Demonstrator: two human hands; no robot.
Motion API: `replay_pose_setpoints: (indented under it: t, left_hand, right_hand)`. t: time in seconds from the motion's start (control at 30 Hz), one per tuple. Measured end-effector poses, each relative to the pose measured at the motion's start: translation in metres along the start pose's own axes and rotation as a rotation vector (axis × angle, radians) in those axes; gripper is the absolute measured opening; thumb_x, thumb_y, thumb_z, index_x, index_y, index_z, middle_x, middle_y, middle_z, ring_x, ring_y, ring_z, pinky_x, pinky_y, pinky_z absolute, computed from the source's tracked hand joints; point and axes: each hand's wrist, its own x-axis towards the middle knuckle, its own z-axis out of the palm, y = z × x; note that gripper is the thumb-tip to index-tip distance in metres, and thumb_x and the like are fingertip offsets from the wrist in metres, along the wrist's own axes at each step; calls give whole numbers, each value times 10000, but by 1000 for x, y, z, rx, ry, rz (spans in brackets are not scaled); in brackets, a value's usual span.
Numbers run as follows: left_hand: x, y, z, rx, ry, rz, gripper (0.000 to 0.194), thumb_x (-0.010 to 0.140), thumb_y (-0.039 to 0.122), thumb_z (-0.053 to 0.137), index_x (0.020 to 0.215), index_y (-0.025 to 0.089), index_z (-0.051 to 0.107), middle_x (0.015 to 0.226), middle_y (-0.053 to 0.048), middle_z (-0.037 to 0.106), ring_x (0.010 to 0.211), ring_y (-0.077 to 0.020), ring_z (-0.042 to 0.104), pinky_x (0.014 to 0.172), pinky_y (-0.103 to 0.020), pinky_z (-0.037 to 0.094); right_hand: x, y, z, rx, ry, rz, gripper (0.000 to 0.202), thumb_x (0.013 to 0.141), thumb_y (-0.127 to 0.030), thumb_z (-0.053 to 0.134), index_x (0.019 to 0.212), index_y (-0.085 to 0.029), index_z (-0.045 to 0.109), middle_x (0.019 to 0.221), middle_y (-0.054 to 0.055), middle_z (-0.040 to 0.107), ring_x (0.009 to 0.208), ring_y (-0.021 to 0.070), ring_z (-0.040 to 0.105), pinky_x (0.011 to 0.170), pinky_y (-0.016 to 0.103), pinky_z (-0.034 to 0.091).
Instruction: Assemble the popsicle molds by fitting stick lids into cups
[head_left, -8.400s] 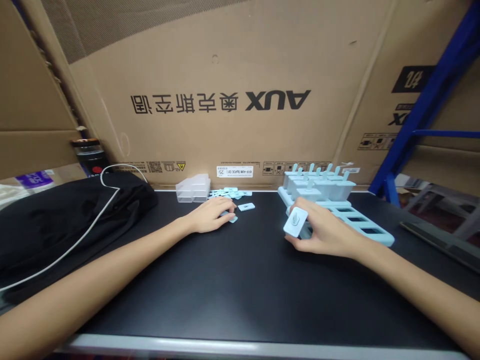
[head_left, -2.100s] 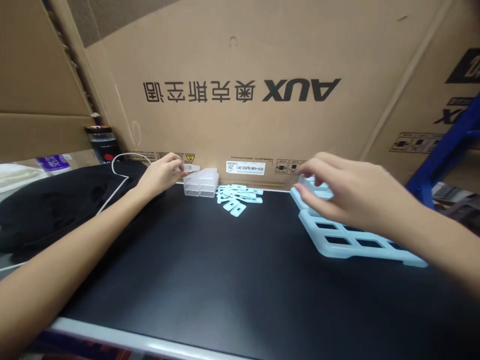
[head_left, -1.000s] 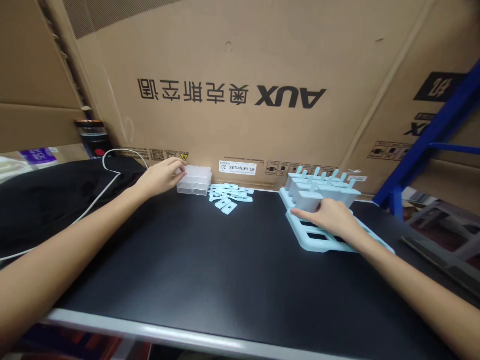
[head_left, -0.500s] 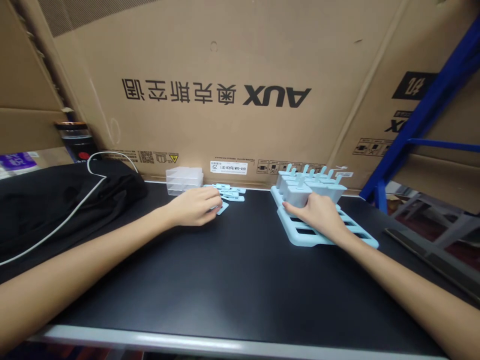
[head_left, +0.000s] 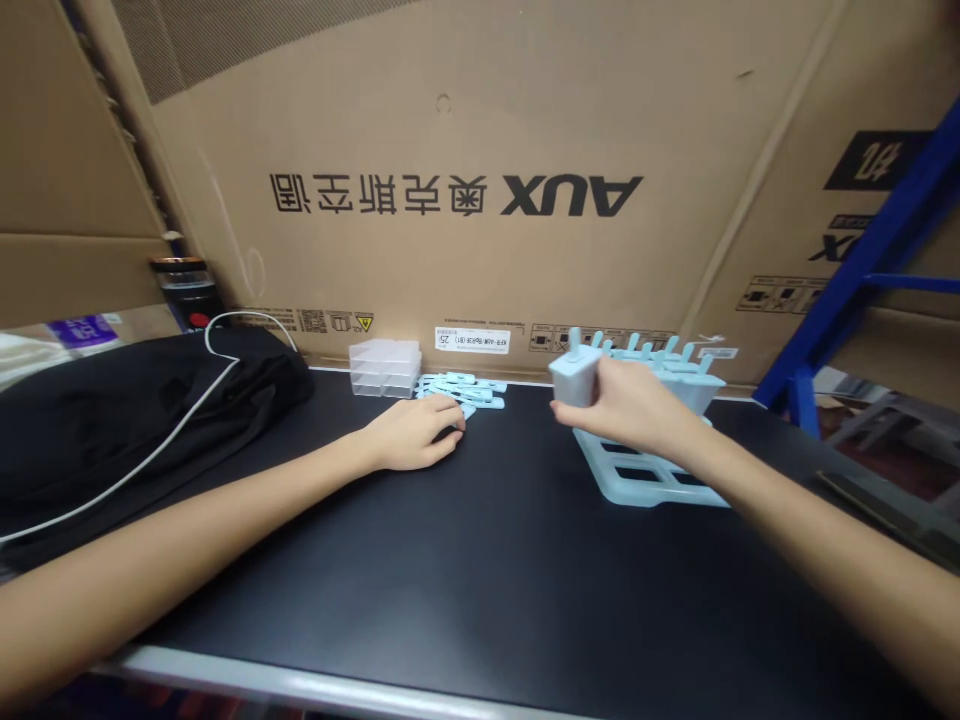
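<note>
My right hand [head_left: 637,405] grips a pale blue popsicle mould [head_left: 574,375] with a stick handle on top, lifted at the left side of the light blue rack [head_left: 630,490]. Several other moulds [head_left: 686,380] with handles stand in the back of the rack, partly behind my hand. My left hand [head_left: 420,432] rests on the black table, fingers bent and a little apart, beside a pile of light blue sticks [head_left: 459,386]. Its fingertips are near the closest stick; nothing shows in its grasp. Clear stacked boxes [head_left: 385,368] stand behind it.
A large cardboard box [head_left: 465,110] forms the back wall. Black cloth [head_left: 150,410] with a white cable [head_left: 180,418] lies at left, near a dark bottle [head_left: 189,295]. A blue metal frame [head_left: 862,270] rises at right. The table's metal edge [head_left: 300,685] runs along the front.
My right hand has lifted one mould up from the rack and moved it left. The left hand has drawn back slightly from the sticks, its fingers loosened. The view has shifted a little.
</note>
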Motion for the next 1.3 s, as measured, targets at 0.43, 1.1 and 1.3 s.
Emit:
replay_pose_setpoints:
  t: [0.43,1.1,1.3]
  left_hand:
    - [-1,-6,9,-50,3,-27,290,1002,338,405,1214,257,586,1352,-28,617,1252,-223,583,1027,-388,506]
    - [-1,-10,13,-121,84,-23,256,975,309,484,1183,203,589,1374,-105,576,1337,-261,502,1138,-450,417]
    - [-2,-13,17,-144,82,-34,261,978,323,479,1197,218,571,1379,-95,573,1319,-256,525,1104,-442,459]
  right_hand:
    - [83,-62,54,-437,-259,-230,411,771,-151,571,1170,-85,648,1165,208,688,1050,313,652,806,382,492]
    - [93,-61,45,-552,-301,-314,648,839,-677,482,1169,-156,682,1082,213,721,1006,384,673,807,460,457]
    - [96,-69,50,-516,-243,-295,705,825,-713,508,1226,-144,617,1081,207,720,988,371,680,784,431,474]
